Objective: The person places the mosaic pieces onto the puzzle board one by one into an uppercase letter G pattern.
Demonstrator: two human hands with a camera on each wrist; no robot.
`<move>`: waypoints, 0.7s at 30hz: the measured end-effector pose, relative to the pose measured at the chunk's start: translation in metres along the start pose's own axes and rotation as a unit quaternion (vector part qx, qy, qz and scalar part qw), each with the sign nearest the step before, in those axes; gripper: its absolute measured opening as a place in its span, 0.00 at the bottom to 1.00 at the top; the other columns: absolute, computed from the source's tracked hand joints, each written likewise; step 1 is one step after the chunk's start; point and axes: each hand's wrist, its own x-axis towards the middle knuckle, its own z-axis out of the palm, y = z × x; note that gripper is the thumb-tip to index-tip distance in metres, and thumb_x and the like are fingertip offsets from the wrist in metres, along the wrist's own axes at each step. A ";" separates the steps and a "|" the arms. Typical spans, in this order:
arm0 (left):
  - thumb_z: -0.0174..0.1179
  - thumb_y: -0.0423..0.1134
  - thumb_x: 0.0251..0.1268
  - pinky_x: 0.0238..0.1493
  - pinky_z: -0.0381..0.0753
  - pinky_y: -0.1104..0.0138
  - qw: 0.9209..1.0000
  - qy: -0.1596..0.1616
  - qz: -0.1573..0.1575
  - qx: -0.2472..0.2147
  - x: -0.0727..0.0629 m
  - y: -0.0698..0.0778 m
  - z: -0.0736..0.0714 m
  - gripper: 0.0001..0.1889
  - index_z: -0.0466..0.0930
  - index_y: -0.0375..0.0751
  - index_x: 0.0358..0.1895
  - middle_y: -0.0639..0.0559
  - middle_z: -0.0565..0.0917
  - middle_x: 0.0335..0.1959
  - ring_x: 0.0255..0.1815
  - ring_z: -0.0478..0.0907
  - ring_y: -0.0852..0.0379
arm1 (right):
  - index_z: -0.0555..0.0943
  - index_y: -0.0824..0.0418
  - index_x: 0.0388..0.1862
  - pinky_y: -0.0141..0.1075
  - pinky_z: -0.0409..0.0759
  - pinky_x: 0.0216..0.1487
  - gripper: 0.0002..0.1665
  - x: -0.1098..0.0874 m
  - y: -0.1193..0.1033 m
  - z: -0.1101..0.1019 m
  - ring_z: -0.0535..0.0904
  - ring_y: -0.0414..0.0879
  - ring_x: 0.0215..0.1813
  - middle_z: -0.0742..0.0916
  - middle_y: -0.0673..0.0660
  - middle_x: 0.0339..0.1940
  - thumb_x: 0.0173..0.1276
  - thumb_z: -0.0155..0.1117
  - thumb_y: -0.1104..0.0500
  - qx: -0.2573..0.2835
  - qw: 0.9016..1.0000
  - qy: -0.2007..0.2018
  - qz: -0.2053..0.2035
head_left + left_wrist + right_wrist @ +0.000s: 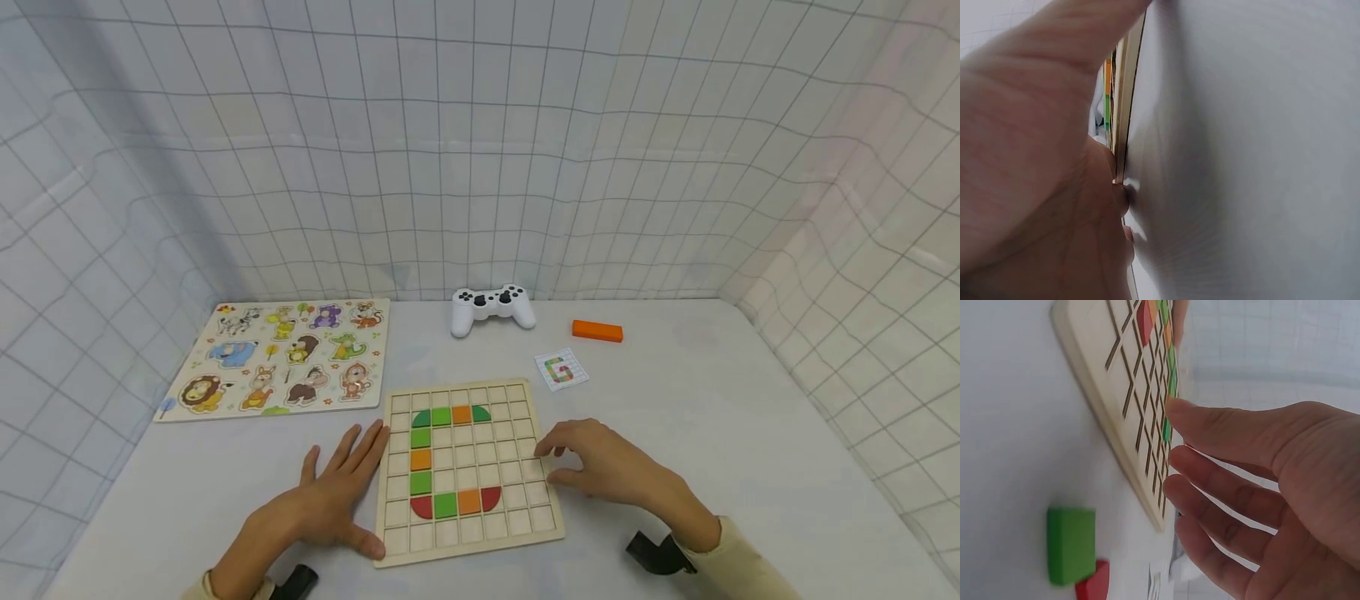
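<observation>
A wooden grid board (465,457) lies flat, with coloured pieces forming a C shape in its cells. Green and orange squares make the sides, dark green quarter-rounds the top corners, and red quarter-rounds (491,499) the bottom ends. My left hand (330,497) is spread along the board's left edge, fingers and thumb touching it. At the right edge hovers my right hand (600,460), fingers loosely bent and nothing between them. Beneath it, in the right wrist view, a green square block (1071,545) and a red piece (1093,581) lie on the table; the head view hides them.
A pattern card (562,369) lies beyond the board's top right corner. Farther back are a white game controller (492,307) and an orange bar (597,331). An animal puzzle board (277,400) occupies the back left. Grid-patterned curtains surround the table.
</observation>
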 end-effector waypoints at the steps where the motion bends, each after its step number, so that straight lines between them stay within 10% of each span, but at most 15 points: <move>1: 0.70 0.79 0.22 0.68 0.23 0.27 1.000 0.000 -0.002 0.002 0.000 0.000 0.000 0.81 0.32 0.51 0.83 0.47 0.34 0.84 0.83 0.23 0.39 | 0.86 0.54 0.50 0.34 0.79 0.46 0.16 -0.003 0.003 -0.001 0.80 0.40 0.45 0.87 0.45 0.45 0.63 0.74 0.57 0.003 1.000 0.000 0.002; 21: 0.70 0.79 0.25 0.66 0.19 0.26 1.000 -0.019 0.002 -0.020 -0.004 0.008 -0.008 0.80 0.33 0.47 0.82 0.45 0.32 0.84 0.82 0.22 0.37 | 0.85 0.46 0.44 0.34 0.78 0.52 0.15 -0.036 0.043 -0.006 0.72 0.41 0.49 0.79 0.40 0.46 0.59 0.77 0.57 0.001 0.998 -0.047 0.052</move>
